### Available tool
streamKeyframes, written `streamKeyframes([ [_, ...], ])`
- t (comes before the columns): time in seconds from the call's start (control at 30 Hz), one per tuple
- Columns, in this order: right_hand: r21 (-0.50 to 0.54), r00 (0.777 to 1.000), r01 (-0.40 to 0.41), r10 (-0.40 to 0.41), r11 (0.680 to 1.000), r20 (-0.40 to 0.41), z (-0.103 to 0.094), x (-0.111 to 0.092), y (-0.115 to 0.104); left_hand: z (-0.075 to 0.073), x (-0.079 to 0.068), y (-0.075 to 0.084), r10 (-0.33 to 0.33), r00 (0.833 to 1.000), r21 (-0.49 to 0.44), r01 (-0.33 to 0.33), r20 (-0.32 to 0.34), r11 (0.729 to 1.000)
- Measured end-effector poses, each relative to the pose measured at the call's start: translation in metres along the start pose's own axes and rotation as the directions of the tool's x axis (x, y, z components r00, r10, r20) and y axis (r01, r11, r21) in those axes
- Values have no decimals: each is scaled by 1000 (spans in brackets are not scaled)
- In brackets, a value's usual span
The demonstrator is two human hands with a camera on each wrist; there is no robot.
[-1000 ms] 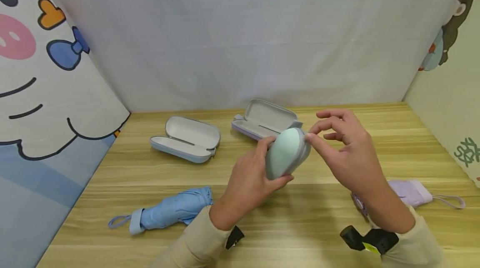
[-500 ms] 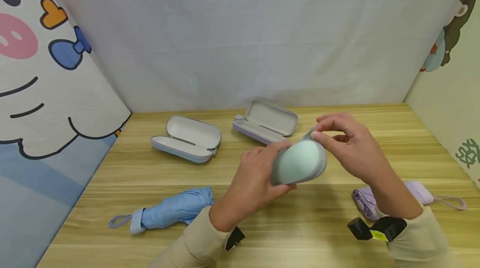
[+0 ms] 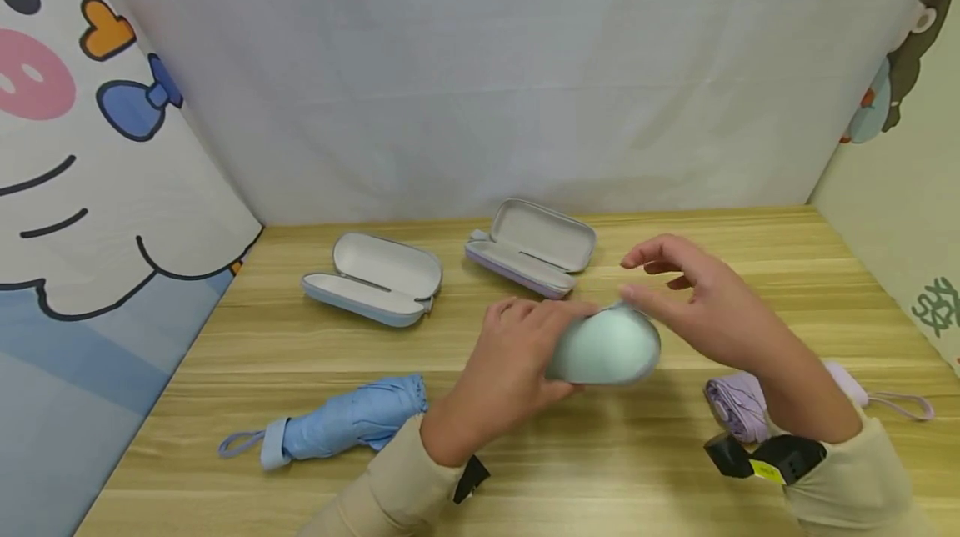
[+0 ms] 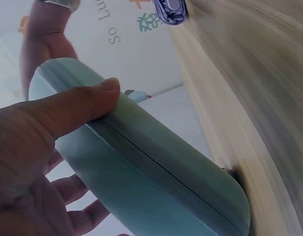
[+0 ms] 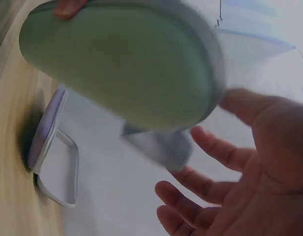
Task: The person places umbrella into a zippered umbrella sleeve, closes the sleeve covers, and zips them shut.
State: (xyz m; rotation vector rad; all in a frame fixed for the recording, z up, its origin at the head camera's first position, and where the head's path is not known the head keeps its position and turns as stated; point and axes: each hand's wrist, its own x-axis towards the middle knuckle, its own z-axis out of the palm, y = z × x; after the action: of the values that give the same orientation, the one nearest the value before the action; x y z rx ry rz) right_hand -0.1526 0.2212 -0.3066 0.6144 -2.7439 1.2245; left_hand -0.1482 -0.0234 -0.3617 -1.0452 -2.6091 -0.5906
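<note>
Case in mint green (image 3: 609, 347) held up off the bench (image 3: 600, 470), between both hands and nearer to the person than the two other cases. Clamped in the left hand (image 3: 517, 362) — thumb pressed along its seamed side, fingers (image 4: 87, 219) curved round the far side. Dark seam line running lengthwise, seen from the left wrist. Just past the right end, right hand (image 3: 708, 312) with fingers (image 5: 205, 184) apart and loosely bent, thumb right at the case's rim — touching or just short of it, impossible to tell. Blurred grey tab (image 5: 164, 147) projecting from beneath the case in the right wrist view, close to those fingertips, contact likewise unclear.

Toward the back of the bench, pale-blue case (image 3: 375, 277) on the left and lilac case (image 3: 534, 249) nearer the middle, both with lids raised and light insides showing. Left of the left forearm, folded blue umbrella (image 3: 341, 422) lying flat, loop toward the left. Over on the right, lilac umbrella (image 3: 738, 405), partly hidden behind the right forearm, loop pointing right. Beige sleeves (image 3: 397, 483) on both arms, black device (image 3: 798, 458) at the right wrist. Behind everything, white cloth (image 3: 480, 103).
</note>
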Motion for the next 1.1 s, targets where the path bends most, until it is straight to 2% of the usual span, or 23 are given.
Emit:
streamKeyframes([
  [0.07,-104,998,41,-37,994,44,7,-3,-9,1,0,0,5,1000,41,-5,9,999],
  [0.13,-237,994,78,-58,968,90,16,-8,-17,2,-1,-1,4,1000,75,-5,14,997],
  [0.27,-489,991,107,-55,866,120,34,-15,-25,6,-1,0,-4,1000,115,1,22,993],
  [0.4,-597,991,95,-19,796,133,46,-18,-25,9,-1,1,-2,998,127,-7,69,992],
  [0.6,-669,977,111,44,735,211,56,-18,-23,14,-4,4,-3,988,158,-22,157,987],
  [0.73,-670,984,118,5,733,179,57,-17,-20,14,-6,4,16,989,165,-40,144,985],
  [0.83,-646,991,100,-21,756,130,50,-18,-15,13,-6,2,33,995,150,-47,94,988],
  [0.9,-628,994,82,-18,774,107,40,-19,-9,11,-6,0,22,998,150,-30,51,988],
  [0.93,-620,995,68,-10,782,97,33,-20,-6,10,-5,-1,-1,1000,152,-3,26,988],
  [1.0,-602,996,38,15,797,83,17,-21,1,7,-6,-2,-93,996,153,92,1,984],
  [1.07,-591,996,1,50,807,69,-2,-21,10,5,-6,-3,-202,979,167,196,19,966],
  [1.1,-592,996,-19,68,805,61,-12,-20,15,4,-7,-3,-256,966,179,244,45,953],
])
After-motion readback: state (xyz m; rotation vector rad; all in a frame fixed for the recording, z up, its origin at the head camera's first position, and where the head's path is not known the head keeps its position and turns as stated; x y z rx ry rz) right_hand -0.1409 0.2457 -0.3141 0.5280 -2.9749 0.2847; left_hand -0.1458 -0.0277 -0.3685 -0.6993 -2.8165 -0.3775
